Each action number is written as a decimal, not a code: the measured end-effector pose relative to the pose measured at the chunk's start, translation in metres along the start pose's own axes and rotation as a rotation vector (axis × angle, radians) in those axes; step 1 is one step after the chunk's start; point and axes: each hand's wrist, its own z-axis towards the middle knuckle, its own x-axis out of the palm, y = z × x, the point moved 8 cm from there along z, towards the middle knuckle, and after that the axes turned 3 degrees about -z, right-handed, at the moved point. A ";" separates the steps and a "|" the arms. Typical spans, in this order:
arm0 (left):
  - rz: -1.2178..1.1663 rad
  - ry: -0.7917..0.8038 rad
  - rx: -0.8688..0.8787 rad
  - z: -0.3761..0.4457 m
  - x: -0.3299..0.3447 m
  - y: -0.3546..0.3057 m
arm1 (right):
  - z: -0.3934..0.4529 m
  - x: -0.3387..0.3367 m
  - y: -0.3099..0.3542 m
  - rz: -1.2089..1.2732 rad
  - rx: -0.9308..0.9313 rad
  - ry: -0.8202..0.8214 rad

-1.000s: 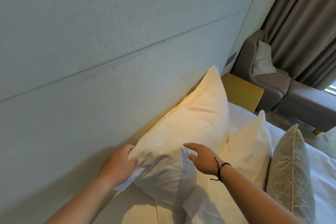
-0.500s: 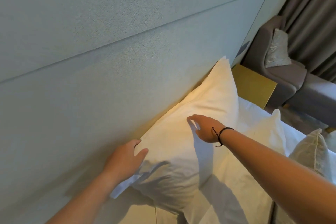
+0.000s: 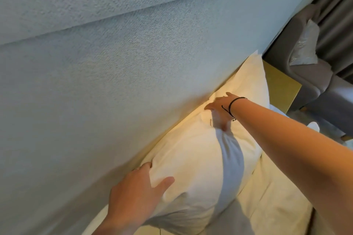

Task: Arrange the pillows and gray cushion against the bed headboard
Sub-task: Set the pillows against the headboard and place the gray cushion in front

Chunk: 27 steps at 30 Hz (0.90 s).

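A large white pillow [image 3: 191,158] stands on its long edge, leaning against the pale blue-grey padded headboard [image 3: 114,82]. My left hand [image 3: 137,191] grips the pillow's near end, fingers tucked behind the edge and thumb on the front. My right hand [image 3: 219,110], with a black cord on the wrist, clamps the pillow's top edge next to the headboard and dents the fabric. A second white pillow [image 3: 277,196] lies in front, under my right forearm. The gray cushion is out of view.
A yellow bedside table [image 3: 278,86] sits just past the pillow's far corner. Beyond it stands a grey armchair [image 3: 315,82] holding a silvery cushion [image 3: 303,47], with dark curtains [image 3: 336,15] behind.
My right hand slid up from the pillow's front to its top edge and closed on it. My left hand shifted from the loose corner flap onto the pillow's end. The view swung left and closer.
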 end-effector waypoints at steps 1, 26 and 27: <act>0.006 0.003 -0.008 0.001 0.000 -0.001 | 0.002 0.003 0.001 -0.018 0.010 0.041; -0.137 -0.168 0.407 -0.046 -0.056 -0.087 | -0.127 -0.005 -0.091 0.321 0.259 -0.647; -0.113 -0.119 0.382 -0.041 -0.051 -0.081 | -0.122 -0.002 -0.085 0.374 0.298 -0.621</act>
